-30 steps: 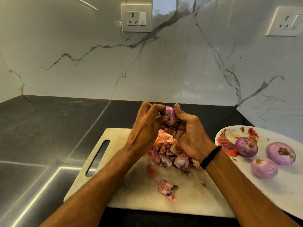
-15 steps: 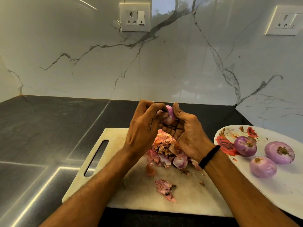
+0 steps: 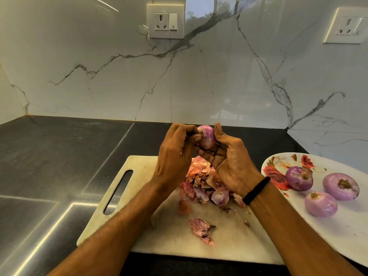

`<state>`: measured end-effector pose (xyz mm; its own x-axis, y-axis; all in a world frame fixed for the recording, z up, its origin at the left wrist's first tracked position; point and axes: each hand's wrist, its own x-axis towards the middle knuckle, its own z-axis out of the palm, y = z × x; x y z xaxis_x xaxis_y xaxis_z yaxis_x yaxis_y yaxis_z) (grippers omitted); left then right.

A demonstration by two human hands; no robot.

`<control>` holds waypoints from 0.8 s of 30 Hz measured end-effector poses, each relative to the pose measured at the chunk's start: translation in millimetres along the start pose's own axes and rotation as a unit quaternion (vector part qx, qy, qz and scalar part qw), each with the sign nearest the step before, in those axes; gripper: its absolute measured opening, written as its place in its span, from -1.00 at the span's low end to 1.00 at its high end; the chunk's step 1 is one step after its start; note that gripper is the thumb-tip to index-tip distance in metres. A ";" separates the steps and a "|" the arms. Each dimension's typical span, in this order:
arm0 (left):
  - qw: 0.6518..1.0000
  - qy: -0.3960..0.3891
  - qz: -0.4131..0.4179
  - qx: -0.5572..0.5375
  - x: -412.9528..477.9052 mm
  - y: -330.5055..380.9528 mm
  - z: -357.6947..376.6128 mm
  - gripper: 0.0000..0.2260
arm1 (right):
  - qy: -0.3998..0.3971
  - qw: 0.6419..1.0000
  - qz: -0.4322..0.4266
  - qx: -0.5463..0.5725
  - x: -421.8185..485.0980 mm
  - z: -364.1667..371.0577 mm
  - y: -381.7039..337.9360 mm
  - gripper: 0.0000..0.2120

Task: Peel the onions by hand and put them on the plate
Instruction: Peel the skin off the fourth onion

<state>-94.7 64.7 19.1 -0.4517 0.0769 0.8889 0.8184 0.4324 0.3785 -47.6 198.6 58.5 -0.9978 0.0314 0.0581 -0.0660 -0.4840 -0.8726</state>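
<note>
An onion (image 3: 207, 136) is being held over the cutting board (image 3: 139, 176), clamped in the grip of the right hand (image 3: 233, 164), likely so skins (image 3: 201, 182) are being caught below. Its skin is being pinched in the grip of the left hand (image 3: 173, 156).

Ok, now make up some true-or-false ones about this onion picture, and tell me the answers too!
1. Three peeled onions lie on the flowered plate. True.
2. The left hand and right hand hold a fourth onion up in the air. True.
3. The pile of skins sits on the plate. False: it lies on the cutting board.
4. The black band is on the left wrist. False: it is on the right wrist.
</note>
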 end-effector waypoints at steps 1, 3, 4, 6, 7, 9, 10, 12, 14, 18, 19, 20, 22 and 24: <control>1.000 0.011 0.002 0.003 0.6 -1.5 -0.8 -0.85 | 0.000 1.000 -0.001 0.009 0.1 -0.2 -1.3 -0.62; 0.999 0.027 0.005 0.019 1.3 -4.6 -3.1 -0.88 | 0.003 1.000 -0.001 0.013 0.9 -1.5 -2.2 -0.63; 0.999 0.030 0.008 0.024 1.3 -5.3 -3.9 -0.87 | 0.005 1.000 -0.002 0.007 1.3 -2.3 -2.2 -0.63; 0.999 0.028 0.020 0.023 1.6 -4.2 -4.8 -0.86 | 0.010 1.000 -0.002 -0.005 1.7 -3.2 -1.8 -0.62; 0.999 0.025 0.029 0.022 1.7 -3.0 -5.1 -0.85 | 0.012 1.000 -0.002 -0.007 2.0 -3.2 -1.4 -0.62; 0.999 0.018 0.045 0.020 2.0 -0.8 -4.7 -0.84 | 0.019 1.000 -0.004 -0.006 2.8 -3.7 -1.0 -0.63; 0.998 0.014 0.051 0.018 2.0 0.5 -4.8 -0.83 | 0.023 1.000 -0.007 -0.008 3.3 -3.9 -0.8 -0.62; 0.998 0.005 0.061 0.016 1.2 2.7 -5.1 -0.80 | 0.029 0.999 -0.013 -0.015 4.2 -4.5 0.2 -0.61; 0.997 -0.004 0.073 0.019 0.9 3.5 -5.8 -0.79 | 0.034 0.999 -0.015 -0.017 4.9 -4.8 1.4 -0.60; 0.995 -0.018 0.084 0.044 -0.5 0.1 -6.3 -0.84 | 0.034 0.999 -0.011 -0.012 5.0 -4.0 3.1 -0.60; 0.995 -0.022 0.085 0.050 -0.9 -1.3 -6.3 -0.83 | 0.033 0.999 -0.011 -0.012 5.0 -4.3 3.4 -0.60; 0.995 -0.026 0.086 0.054 -1.1 -2.5 -6.3 -0.83 | 0.031 0.999 -0.012 -0.013 5.1 -4.4 3.5 -0.60; 0.994 -0.031 0.089 0.059 -1.2 -4.5 -6.3 -0.83 | 0.036 0.999 -0.013 -0.017 5.3 -4.2 4.3 -0.60; 0.992 -0.034 0.099 0.068 -1.1 -6.2 -6.6 -0.82 | 0.044 0.999 -0.010 -0.024 5.4 -3.7 5.6 -0.59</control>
<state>-96.9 56.0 17.5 -0.3138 0.2308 0.9210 0.8398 0.5201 0.1558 -53.4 199.3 52.2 -0.9925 0.1175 0.0345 -0.0832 -0.4403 -0.8940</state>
